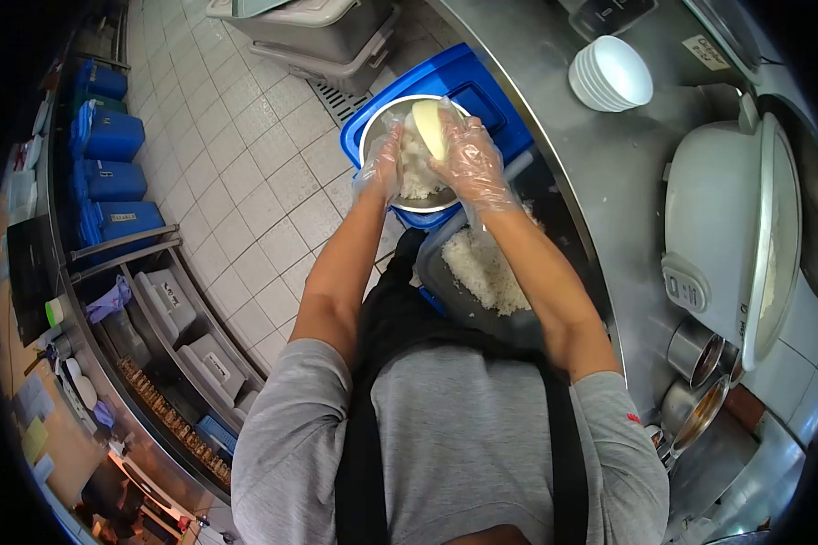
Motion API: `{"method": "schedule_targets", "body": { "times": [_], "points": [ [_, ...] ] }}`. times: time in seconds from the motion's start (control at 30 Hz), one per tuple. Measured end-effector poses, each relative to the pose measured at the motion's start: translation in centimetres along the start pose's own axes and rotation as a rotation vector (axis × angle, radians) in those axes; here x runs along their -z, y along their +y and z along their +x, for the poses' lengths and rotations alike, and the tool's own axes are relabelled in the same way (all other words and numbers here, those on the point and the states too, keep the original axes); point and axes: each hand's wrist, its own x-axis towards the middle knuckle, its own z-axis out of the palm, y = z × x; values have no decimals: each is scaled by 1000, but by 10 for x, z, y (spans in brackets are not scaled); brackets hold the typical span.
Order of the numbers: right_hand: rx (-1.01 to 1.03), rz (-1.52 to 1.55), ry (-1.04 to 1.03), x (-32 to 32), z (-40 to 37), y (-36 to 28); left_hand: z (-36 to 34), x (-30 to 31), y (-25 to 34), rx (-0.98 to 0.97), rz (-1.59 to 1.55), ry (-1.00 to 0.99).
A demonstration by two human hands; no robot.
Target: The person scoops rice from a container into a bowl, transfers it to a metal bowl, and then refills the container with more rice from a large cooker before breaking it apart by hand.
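Observation:
A metal bowl [443, 196] with white rice [418, 177] in it rests on a blue plastic lid. My left hand [387, 160], in a clear plastic glove, is at the bowl's left side, fingers curled over the rim towards the rice. On the right, my gloved right hand [474, 163] grips a pale yellow, curved scraper [429, 127], held tilted above the rice. Its exact shape is partly hidden by my fingers. Below the bowl, a dark grey tub [459, 304] holds more loose white rice [489, 272], partly covered by my right forearm.
The blue lid [459, 64] lies by a steel counter [600, 182]. On the counter are stacked white bowls [609, 74] and a large rice cooker [723, 218]. Grey lidded boxes [318, 41] stand ahead on the tiled floor [245, 136]. Blue bins [114, 182] line the left.

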Motion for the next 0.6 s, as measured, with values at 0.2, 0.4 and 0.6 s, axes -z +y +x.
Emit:
{"method": "schedule_targets", "body": {
  "times": [0.2,0.4,0.6],
  "points": [
    [-181,233,-4,8,7,19,50,64,-47,35,349,65],
    [-207,297,79,58,-23,30,43,52,-38,-459,1000,-12],
    [-378,657,277,135,-122,39,20,25,-35,-358,1513,-56]
  ]
}}
